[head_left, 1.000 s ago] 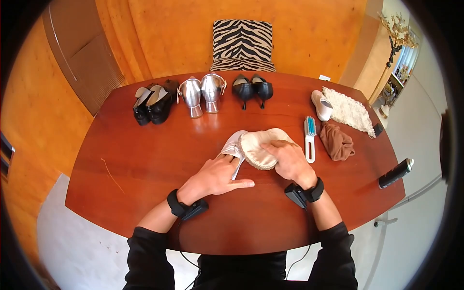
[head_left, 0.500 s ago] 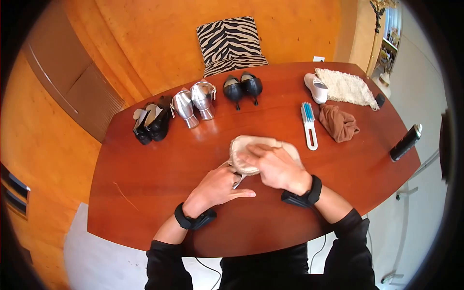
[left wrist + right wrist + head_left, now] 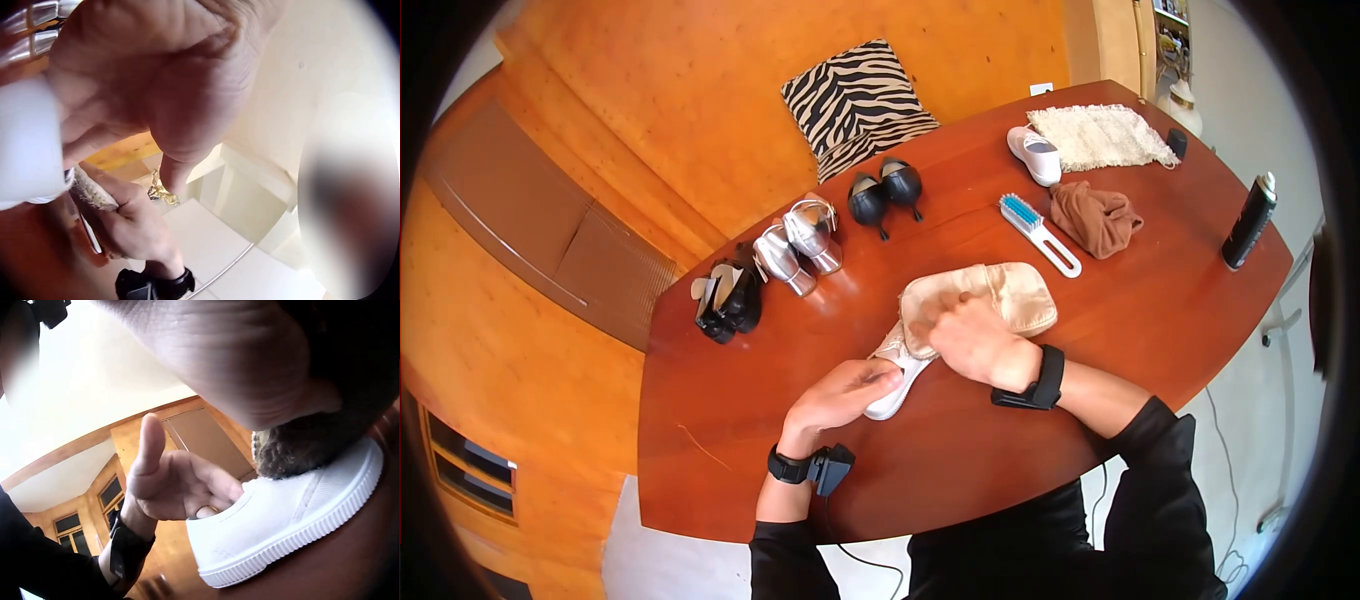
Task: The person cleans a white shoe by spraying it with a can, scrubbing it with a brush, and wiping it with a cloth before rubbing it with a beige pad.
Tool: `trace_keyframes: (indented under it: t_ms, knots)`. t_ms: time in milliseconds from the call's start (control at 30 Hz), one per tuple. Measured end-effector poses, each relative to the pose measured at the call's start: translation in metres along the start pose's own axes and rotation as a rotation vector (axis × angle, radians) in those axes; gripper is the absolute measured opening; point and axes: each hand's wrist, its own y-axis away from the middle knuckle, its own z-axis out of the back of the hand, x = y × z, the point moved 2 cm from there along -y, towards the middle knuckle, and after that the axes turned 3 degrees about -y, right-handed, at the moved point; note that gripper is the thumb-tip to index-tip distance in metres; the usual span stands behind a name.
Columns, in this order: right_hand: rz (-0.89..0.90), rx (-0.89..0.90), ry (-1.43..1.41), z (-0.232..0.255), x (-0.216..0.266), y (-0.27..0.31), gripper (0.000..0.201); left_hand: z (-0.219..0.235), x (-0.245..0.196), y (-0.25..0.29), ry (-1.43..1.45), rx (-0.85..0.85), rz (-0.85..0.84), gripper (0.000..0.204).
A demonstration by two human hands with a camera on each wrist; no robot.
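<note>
White fabric shoe [image 3: 269, 519], near on the table [image 3: 740, 420]: the left hand [image 3: 840, 390] reaches fingers inside, thumb apart, probably bracing it under the right hand's [image 3: 985, 345] cream pad [image 3: 1025, 290]; blur hides whether that hand pinches. Farther right, a brush [image 3: 1030, 222] lies presumably handy.

We log forearms [image 3: 1100, 398] crossing the tabletop's [image 3: 960, 460] near edge: left hand [image 3: 840, 393] thumb out, right hand [image 3: 980, 345] curled (blurry fingers).
</note>
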Motion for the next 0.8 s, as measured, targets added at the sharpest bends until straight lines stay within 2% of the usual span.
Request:
trace_keyframes:
  t_ms: [67, 100, 167, 200, 267, 300, 367, 400, 467, 500, 567, 667, 800]
  knots:
    - [-0.007, 0.012, 0.005, 0.005, 0.006, 0.001, 0.028, 0.009, 0.006, 0.002, 0.239, -0.017, 0.125, 0.044]
    - [-0.009, 0.032, 0.020, 0.009, 0.008, 0.002, 0.026, 0.008, 0.004, 0.001, 0.224, -0.008, 0.126, 0.044]
    - [-0.025, 0.044, 0.032, 0.008, 0.006, 0.002, 0.025, 0.005, 0.000, -0.001, 0.553, -0.114, 0.195, 0.042]
    - [-0.020, 0.023, 0.023, 0.003, 0.003, 0.001, 0.023, 0.004, 0.001, -0.003, 0.541, -0.104, 0.196, 0.042]
    - [-0.025, -0.004, 0.011, -0.005, -0.004, -0.001, 0.021, 0.003, 0.004, -0.006, 0.839, -0.108, 0.139, 0.041]
    - [-0.020, -0.063, 0.002, -0.005, -0.009, -0.002, 0.020, 0.004, 0.006, -0.009, 0.830, -0.102, 0.142, 0.041]
    - [-0.036, -0.123, -0.013, -0.006, -0.015, -0.004, 0.018, 0.004, 0.010, -0.011, 1.024, -0.103, 0.159, 0.043]
    - [-0.042, -0.126, -0.015, -0.002, -0.017, -0.004, 0.018, 0.003, 0.009, -0.011, 1.019, -0.100, 0.162, 0.043]
    - [-0.079, 0.000, 0.031, 0.002, -0.019, -0.004, 0.018, -0.002, 0.005, -0.010, 1.073, -0.113, 0.216, 0.053]
    - [-0.082, -0.002, 0.031, 0.002, -0.020, -0.004, 0.018, -0.006, 0.000, -0.010, 1.070, -0.110, 0.216, 0.053]
    - [-0.081, -0.008, 0.036, 0.000, -0.021, -0.004, 0.018, -0.015, -0.008, -0.009, 1.063, -0.204, 0.225, 0.068]
    - [-0.088, -0.065, 0.027, -0.004, -0.019, -0.003, 0.018, -0.020, -0.012, -0.011, 1.128, -0.206, 0.200, 0.078]
    - [-0.054, -0.089, 0.009, 0.000, -0.014, -0.002, 0.017, -0.025, -0.012, -0.015, 1.166, -0.249, 0.163, 0.080]
